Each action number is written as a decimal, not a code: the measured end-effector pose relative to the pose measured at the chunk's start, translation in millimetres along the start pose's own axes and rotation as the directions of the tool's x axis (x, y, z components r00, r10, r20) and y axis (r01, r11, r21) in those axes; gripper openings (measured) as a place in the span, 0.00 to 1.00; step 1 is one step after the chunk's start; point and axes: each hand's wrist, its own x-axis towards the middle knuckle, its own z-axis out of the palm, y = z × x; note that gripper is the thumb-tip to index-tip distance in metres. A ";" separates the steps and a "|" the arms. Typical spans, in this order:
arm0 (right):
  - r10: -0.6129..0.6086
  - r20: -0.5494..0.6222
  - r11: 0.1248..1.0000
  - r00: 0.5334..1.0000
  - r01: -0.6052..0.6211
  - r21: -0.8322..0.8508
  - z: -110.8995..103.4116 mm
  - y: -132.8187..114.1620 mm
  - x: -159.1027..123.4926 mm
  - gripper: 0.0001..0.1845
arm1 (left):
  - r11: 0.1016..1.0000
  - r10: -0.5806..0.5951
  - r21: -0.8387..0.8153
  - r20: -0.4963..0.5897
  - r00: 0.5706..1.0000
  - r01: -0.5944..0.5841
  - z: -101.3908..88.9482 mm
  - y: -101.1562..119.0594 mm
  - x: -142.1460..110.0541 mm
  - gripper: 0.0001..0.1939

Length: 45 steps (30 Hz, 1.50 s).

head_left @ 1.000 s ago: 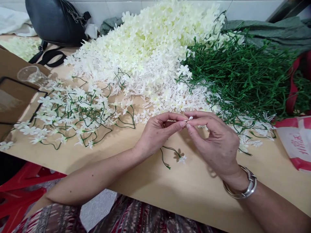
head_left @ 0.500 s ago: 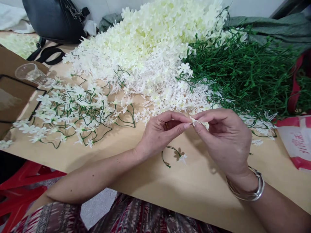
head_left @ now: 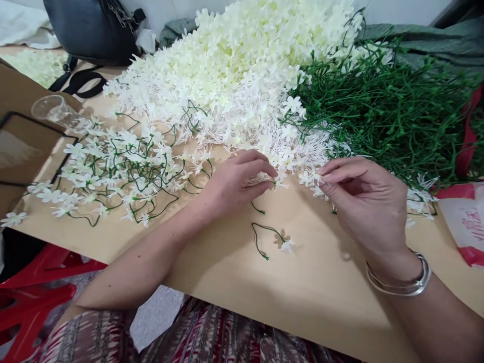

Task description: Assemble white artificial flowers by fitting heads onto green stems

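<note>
My left hand (head_left: 240, 184) is over the tabletop, thumb and forefinger closed about a thin green stem (head_left: 258, 207) with white stamen threads at its tip. Part of that stem is hidden by the fingers. My right hand (head_left: 363, 201), a silver bangle on its wrist, pinches a small white artificial flower (head_left: 315, 177) between thumb and forefinger. Below the hands lies a bent green stem with one white flower (head_left: 286, 245). Just beyond my fingers spread loose white petals and stamens (head_left: 257, 121).
Pale yellow-white blossoms (head_left: 242, 45) are heaped at the back. Green stems (head_left: 385, 111) pile up on the right, beside a red-and-white packet (head_left: 463, 222). Flowered stems (head_left: 124, 171) lie at left, near a clear plastic cup (head_left: 56, 111), a cardboard box (head_left: 22, 136) and a black bag (head_left: 93, 30).
My hands, earlier meeting fingertip to fingertip over a small white piece, have moved apart. The left has shifted left to a green stem; the right has drawn slightly right with a white flower.
</note>
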 end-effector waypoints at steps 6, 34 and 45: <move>0.043 0.047 0.999 0.998 -0.043 0.006 -5.9 12.8 1.4 0.10 | 0.990 0.075 0.082 0.400 0.913 -0.117 -26.7 -0.7 -1.5 0.05; 0.480 0.155 0.724 0.864 -0.489 0.487 -1.9 -5.1 4.5 0.13 | 0.936 0.004 -0.349 -0.129 0.992 -0.049 7.9 4.2 -1.5 0.12; 0.454 0.331 0.668 0.827 -0.562 0.488 12.9 -6.5 -1.6 0.13 | 0.625 -0.250 -0.735 0.132 0.959 0.264 26.8 5.6 -2.3 0.17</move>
